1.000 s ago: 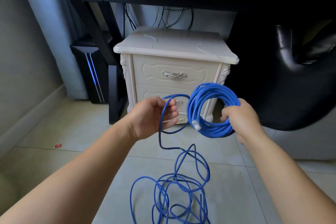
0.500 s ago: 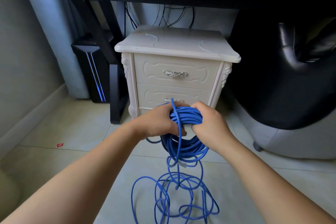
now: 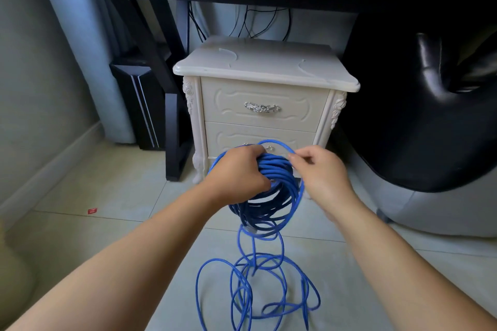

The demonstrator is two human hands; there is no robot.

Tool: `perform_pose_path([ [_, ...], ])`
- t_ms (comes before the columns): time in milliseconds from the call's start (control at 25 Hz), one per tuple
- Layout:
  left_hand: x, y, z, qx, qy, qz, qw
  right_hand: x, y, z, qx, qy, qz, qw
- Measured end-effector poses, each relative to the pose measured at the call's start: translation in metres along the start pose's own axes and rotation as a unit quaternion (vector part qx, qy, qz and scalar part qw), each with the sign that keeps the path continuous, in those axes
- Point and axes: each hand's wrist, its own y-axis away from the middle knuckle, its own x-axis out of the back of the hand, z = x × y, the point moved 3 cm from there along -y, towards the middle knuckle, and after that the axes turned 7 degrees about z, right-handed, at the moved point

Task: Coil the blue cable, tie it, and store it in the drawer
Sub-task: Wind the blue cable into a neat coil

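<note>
just above the tiled floor (image 3: pixel 107 226), in front of the white bedside cabinet (image 3: pixel 265 67), the left hand (image 3: pixel 238 174) curls tight around the top of the coiled blue cable (image 3: pixel 278 196). the right hand (image 3: pixel 321 172) pinches one strand at the coil's upper right. the cable's uncoiled part lies in loose loops on the floor below. both drawers (image 3: pixel 234 99) are closed.

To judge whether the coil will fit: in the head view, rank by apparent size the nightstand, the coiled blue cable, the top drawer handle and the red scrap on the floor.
1. nightstand
2. coiled blue cable, which is nearer the camera, so it looks enlarged
3. top drawer handle
4. red scrap
</note>
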Motion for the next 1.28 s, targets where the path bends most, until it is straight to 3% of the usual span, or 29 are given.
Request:
perform_pose_path([
  [120,0.022,-0.004,-0.01,0.019,0.11,0.031,0.993,0.016,-0.023,0.041,-0.146,0.057,-0.016,0.988],
  [200,0.036,-0.005,-0.021,0.059,0.191,0.056,0.978,0.024,-0.026,0.053,-0.157,0.214,-0.076,0.961],
  [240,0.041,-0.005,-0.025,0.077,0.219,0.056,0.971,0.025,-0.026,0.049,-0.123,0.248,-0.066,0.958],
  [280,0.042,-0.005,-0.028,0.088,0.239,0.045,0.966,0.025,-0.025,0.038,-0.078,0.212,-0.038,0.973],
  [360,0.038,-0.006,-0.029,0.082,0.268,0.009,0.96,0.024,-0.013,0.001,-0.002,-0.024,-0.01,1.0],
  [440,0.034,-0.007,-0.031,0.062,0.295,-0.04,0.953,0.016,0.0,-0.031,0.074,-0.172,-0.068,0.98],
  [560,0.032,-0.007,-0.031,0.054,0.323,-0.088,0.941,0.009,0.002,-0.029,0.119,-0.123,-0.076,0.982],
  [720,0.04,-0.007,-0.034,0.08,0.321,-0.026,0.943,0.012,-0.006,-0.018,0.137,-0.038,-0.022,0.99],
  [800,0.04,-0.009,-0.037,0.101,0.381,-0.018,0.919,0.009,-0.005,-0.019,0.12,-0.054,-0.035,0.991],
  [1040,0.032,-0.012,-0.031,0.16,0.541,0.024,0.825,-0.016,0.013,-0.013,-0.05,-0.215,-0.045,0.974],
  [1280,0.023,-0.008,-0.022,0.229,0.588,0.155,0.76,-0.026,0.031,-0.019,-0.138,-0.338,-0.19,0.911],
])
